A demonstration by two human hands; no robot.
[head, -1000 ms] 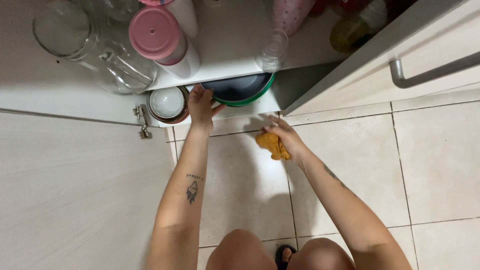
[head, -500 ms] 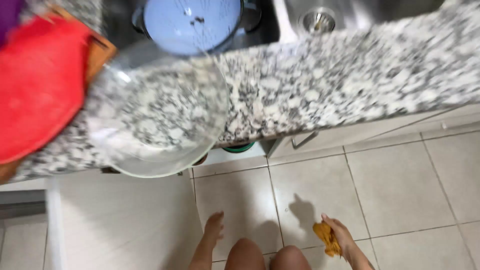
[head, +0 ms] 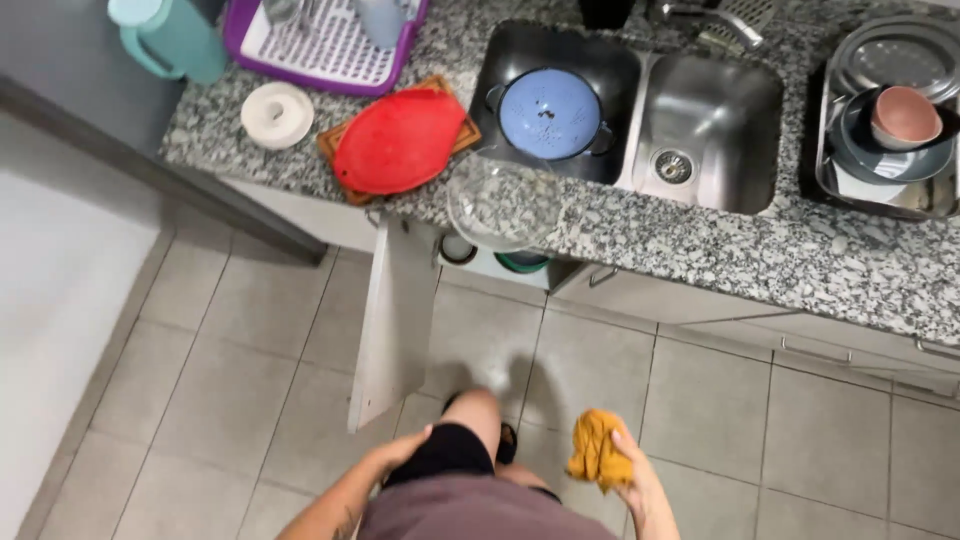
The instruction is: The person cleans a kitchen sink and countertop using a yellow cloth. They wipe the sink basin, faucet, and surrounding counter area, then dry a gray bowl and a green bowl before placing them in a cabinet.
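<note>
One crumpled mustard-yellow cloth (head: 597, 450) is bunched in the right hand (head: 630, 475), fingers curled round its lower edge so the bulk of the fabric stands up above the fist. It hangs low over the tiled floor (head: 250, 400), well out from the granite counter (head: 700, 240) and to the right of the open cabinet door (head: 392, 320). The left hand (head: 405, 450) rests loosely against the thigh at the hem of the dark shorts, fingers relaxed and holding nothing.

Taking the counter as landmark: a clear glass bowl (head: 505, 200) sits at its front edge, partly overhanging it directly above the open cabinet. Just behind the bowl a blue lidded pot (head: 550, 112) fills the left basin of the double sink (head: 715, 130). To the left of the bowl a red silicone mat (head: 398, 140) lies across a wooden board, with a round white lid (head: 277, 114) beyond it.

As a judgement, wiping would go better with the cloth refolded into a flat pad, not a ball, and the free hand should steady the overhanging bowl before anything near it is touched, since a knock could send it to the tiles.
</note>
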